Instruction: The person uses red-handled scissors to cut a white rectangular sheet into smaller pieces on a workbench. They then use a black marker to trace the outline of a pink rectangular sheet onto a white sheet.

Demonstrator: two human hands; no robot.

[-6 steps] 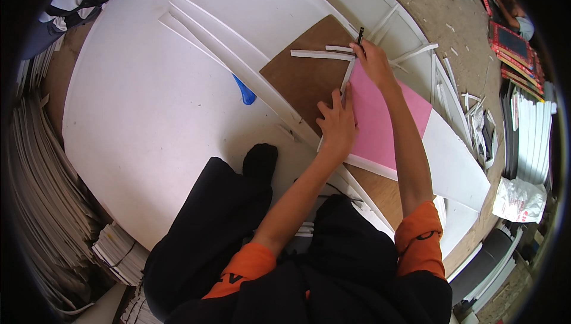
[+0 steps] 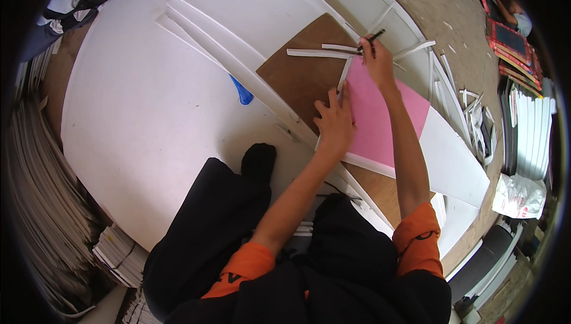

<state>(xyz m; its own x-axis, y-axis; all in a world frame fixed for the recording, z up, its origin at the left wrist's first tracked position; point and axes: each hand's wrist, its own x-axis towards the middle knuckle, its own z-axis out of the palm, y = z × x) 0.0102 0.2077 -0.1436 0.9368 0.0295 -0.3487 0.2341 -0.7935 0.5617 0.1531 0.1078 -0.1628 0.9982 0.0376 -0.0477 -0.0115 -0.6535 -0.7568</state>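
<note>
A pink sheet point(image 2: 389, 119) with white margins lies over a brown board point(image 2: 309, 68). My left hand point(image 2: 334, 123) presses on the sheet's left edge, fingers spread, holding nothing. At the sheet's far corner, my right hand point(image 2: 378, 65) is closed round a slim black pen-like tool point(image 2: 373, 38), which leans to the right. Whether it is a pen or a knife I cannot make out; its lower end is hidden by the fingers. Narrow white strips point(image 2: 318, 53) lie across the brown board, their right ends near the right hand.
White boards point(image 2: 137, 98) spread around my legs, with a blue object point(image 2: 242, 90) on them. Paper stacks point(image 2: 47, 193) line the left side. Offcuts point(image 2: 473, 110), a white plastic bag point(image 2: 519, 196) and red-edged boards point(image 2: 511, 44) are at right. Part of another person point(image 2: 505, 9) shows far right.
The black tool has tipped over to the right in my right hand, which has shifted slightly. My left hand stays pressed on the sheet's edge.
</note>
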